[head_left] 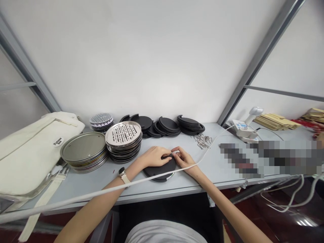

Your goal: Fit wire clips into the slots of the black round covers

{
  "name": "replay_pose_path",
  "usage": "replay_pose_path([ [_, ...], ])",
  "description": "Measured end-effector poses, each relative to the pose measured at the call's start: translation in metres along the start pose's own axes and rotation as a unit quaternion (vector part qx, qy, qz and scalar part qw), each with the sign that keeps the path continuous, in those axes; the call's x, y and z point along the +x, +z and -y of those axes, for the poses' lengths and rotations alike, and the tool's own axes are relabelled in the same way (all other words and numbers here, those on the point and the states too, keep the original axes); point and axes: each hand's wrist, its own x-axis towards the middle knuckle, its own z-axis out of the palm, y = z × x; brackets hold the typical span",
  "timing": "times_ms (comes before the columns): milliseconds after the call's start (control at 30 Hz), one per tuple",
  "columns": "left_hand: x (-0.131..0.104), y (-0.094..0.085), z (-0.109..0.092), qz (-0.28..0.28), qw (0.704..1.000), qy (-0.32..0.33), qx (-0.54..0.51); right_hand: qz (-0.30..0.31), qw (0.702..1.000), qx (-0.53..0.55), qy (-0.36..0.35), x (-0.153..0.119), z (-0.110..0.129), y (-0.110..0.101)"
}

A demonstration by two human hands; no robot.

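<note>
A round black disc [162, 169] lies on the grey table near its front edge. My left hand [158, 156] rests over the disc's upper part, fingers pressed together at its top right rim. From the right, my right hand [182, 158] meets it there, thumb and finger pinched on a tiny metallic piece too small to name. Several metal hooks [202, 140] lie loose to the right. Behind my hands sit piles of black round holders [165, 126]. A stack of round plates with a patterned silvery top [123, 134] stands left of my hands.
Farther left are a stack of larger grey-green plates [83, 146], small patterned discs [101, 118] and a white bag [32, 148]. A white cable [101, 192] crosses the view in front. Right: a white scanner [254, 111], wooden pieces [275, 120] and another person's hand [319, 131].
</note>
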Motion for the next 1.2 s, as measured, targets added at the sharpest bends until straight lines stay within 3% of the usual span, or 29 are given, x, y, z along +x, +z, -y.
replay_pose_path([
  [533, 0.003, 0.011, -0.011, -0.026, 0.994, -0.098, 0.029, -0.007, 0.998, 0.062, 0.009, 0.006, -0.005, -0.003],
  [1200, 0.005, 0.01, -0.011, -0.023, 0.994, -0.102, 0.026, 0.02, 0.996, 0.08, 0.025, 0.011, -0.004, -0.003],
])
